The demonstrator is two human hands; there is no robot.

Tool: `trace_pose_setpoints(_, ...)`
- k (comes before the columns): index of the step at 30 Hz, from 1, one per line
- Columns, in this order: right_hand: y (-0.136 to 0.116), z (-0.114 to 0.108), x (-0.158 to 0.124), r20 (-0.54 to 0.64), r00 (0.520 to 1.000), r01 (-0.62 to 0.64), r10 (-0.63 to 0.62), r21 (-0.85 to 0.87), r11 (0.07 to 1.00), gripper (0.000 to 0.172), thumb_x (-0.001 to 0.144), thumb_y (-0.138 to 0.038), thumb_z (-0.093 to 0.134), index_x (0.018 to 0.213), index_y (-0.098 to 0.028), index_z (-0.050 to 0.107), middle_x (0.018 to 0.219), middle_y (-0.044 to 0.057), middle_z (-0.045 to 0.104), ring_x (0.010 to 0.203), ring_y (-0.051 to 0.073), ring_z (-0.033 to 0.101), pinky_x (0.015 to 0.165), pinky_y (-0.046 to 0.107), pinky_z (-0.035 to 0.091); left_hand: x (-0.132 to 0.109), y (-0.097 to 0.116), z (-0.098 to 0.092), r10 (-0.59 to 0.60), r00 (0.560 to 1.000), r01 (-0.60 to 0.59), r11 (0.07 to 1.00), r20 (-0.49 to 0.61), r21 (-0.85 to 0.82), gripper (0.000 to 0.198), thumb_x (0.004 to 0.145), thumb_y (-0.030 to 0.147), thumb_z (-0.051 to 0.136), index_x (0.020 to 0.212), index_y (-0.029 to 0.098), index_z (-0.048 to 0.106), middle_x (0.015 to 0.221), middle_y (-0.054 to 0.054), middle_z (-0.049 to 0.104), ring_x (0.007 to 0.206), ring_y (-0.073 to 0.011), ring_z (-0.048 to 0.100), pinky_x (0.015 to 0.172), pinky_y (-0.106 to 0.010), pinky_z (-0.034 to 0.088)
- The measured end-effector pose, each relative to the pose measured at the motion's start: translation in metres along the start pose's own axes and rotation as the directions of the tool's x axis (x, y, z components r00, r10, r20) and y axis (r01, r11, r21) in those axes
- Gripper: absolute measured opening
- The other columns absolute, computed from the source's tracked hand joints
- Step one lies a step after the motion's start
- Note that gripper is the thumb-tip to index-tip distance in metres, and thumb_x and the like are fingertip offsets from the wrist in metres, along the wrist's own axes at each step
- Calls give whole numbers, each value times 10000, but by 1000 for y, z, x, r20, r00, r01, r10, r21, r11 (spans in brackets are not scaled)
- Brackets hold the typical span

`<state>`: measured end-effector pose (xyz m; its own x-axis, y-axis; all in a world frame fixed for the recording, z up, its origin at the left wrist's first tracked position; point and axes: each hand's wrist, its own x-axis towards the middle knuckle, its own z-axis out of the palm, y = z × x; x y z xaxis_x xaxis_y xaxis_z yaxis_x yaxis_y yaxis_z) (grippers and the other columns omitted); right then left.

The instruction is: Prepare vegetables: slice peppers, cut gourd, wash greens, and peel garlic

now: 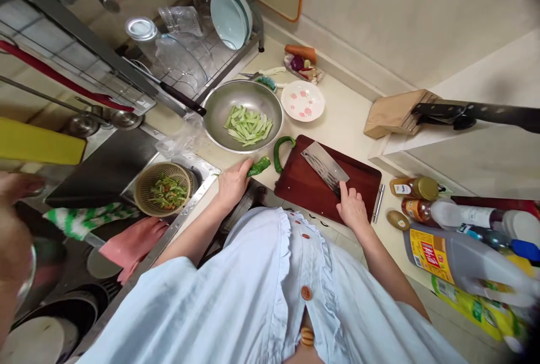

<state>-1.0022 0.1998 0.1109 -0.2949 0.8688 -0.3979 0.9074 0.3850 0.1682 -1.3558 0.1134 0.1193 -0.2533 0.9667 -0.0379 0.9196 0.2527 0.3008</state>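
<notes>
My left hand is closed on a green pepper on the counter, just left of the dark red cutting board. My right hand grips the handle of a cleaver, whose blade lies flat on the board. A second, curved green pepper lies at the board's left edge. Behind it, a steel bowl holds sliced green pepper strips.
A woven basket of vegetable scraps sits over the sink on the left. A white dish, a knife block, several sauce bottles and a dish rack with blue bowls ring the counter.
</notes>
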Motion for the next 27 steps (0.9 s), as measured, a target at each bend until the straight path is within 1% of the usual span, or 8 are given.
trace_pose_setpoints(5, 26, 4, -10, -90, 992, -51, 93, 390, 919, 609, 892, -299, 485, 1480, -206, 357, 1070, 137, 658, 827, 264, 649, 767, 384, 494, 10, 89, 15, 230, 954, -194, 963, 194, -189, 573, 881, 374, 618, 1393, 235, 401, 1223, -101, 632, 1059, -247, 642, 824, -304, 502)
trace_pose_setpoints(9, 50, 13, -42, -173, 964, 14, 203, 794, 607, 481, 878, -463, 503, 1274, -193, 530, 880, 66, 679, 744, 218, 640, 718, 354, 514, 37, 152, 42, 288, 916, -233, 949, 281, -213, 461, 916, 209, 497, 1369, 206, 410, 1232, -121, 583, 1006, -234, 645, 823, -325, 508)
trace_pose_setpoints(15, 52, 16, -85, 35, 990, -30, 138, 999, -40, 250, 827, -419, 589, 877, -223, 444, 578, -93, 439, 437, 81, 406, 429, 221, 354, 41, 176, 53, 312, 890, -270, 948, 332, -168, 384, 932, 329, 516, 1292, 193, 511, 1162, -129, 588, 1031, -262, 610, 841, -362, 500)
trace_pose_setpoints(18, 45, 11, -88, 92, 990, -72, 106, 981, -180, 291, 824, -423, 614, 843, -226, 402, 601, -88, 471, 473, 85, 480, 466, 226, 410, 54, 183, 46, 418, 875, -382, 906, 246, -180, 283, 943, 258, 488, 1205, 263, 594, 1205, -107, 567, 1080, -258, 571, 814, -335, 487)
trace_pose_setpoints(20, 42, 8, -85, 119, 988, -95, 101, 971, -221, 305, 809, -413, 633, 844, -227, 394, 617, -84, 491, 491, 86, 503, 479, 226, 425, 69, 193, 47, 591, 786, -544, 801, 181, -252, 280, 920, 238, 531, 1176, 304, 625, 1325, -84, 507, 1164, -254, 513, 815, -299, 472)
trace_pose_setpoints(23, 43, 5, -81, 170, 979, -131, 115, 950, -285, 339, 775, -411, 655, 851, -236, 374, 614, -101, 467, 448, 58, 418, 417, 188, 348, 91, 209, 61, 723, 636, -638, 689, 268, -344, 199, 846, 229, 634, 1026, 283, 699, 1236, -63, 544, 1080, -226, 544, 781, -259, 462)
trace_pose_setpoints(25, 45, 5, -80, 185, 974, -139, 132, 946, -294, 347, 767, -413, 655, 850, -240, 367, 606, -109, 448, 434, 48, 373, 398, 173, 312, 99, 212, 74, 642, 711, -553, 763, 287, -335, 211, 817, 165, 629, 997, 241, 709, 1110, -71, 562, 946, -202, 581, 766, -264, 465)
trace_pose_setpoints(27, 47, 6, -82, 180, 972, -136, 148, 953, -271, 346, 767, -417, 655, 859, -243, 370, 600, -111, 436, 430, 49, 361, 391, 174, 308, 101, 205, 84, 448, 875, -376, 867, 181, -328, 236, 818, 148, 609, 1034, 188, 696, 1070, -89, 550, 888, -199, 586, 787, -292, 476)
